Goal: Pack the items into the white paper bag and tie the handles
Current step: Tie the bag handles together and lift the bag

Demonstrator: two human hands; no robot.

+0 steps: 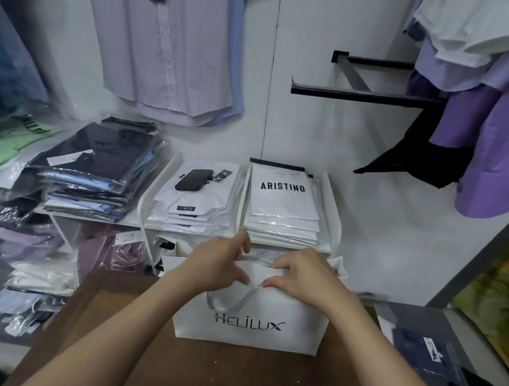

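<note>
A white paper bag [250, 331] printed HELILUX stands upright on the brown table [188, 368]. Both hands are at its top rim. My left hand [216, 265] has its fingers curled at the rim's left part. My right hand [300, 273] pinches the silver-white rope handle [239, 300] near the rim; the handle hangs in a loop down the bag's front. Something white in clear plastic shows inside the bag mouth between my hands, mostly hidden.
Behind the bag a white shelf [328, 211] holds stacks of packed shirts, one marked ARISTINO [282, 195], with a black phone [193, 179] on another. Dark packed shirts [95, 166] pile at left. Shirts hang above. A dark blue packet [424, 352] lies right.
</note>
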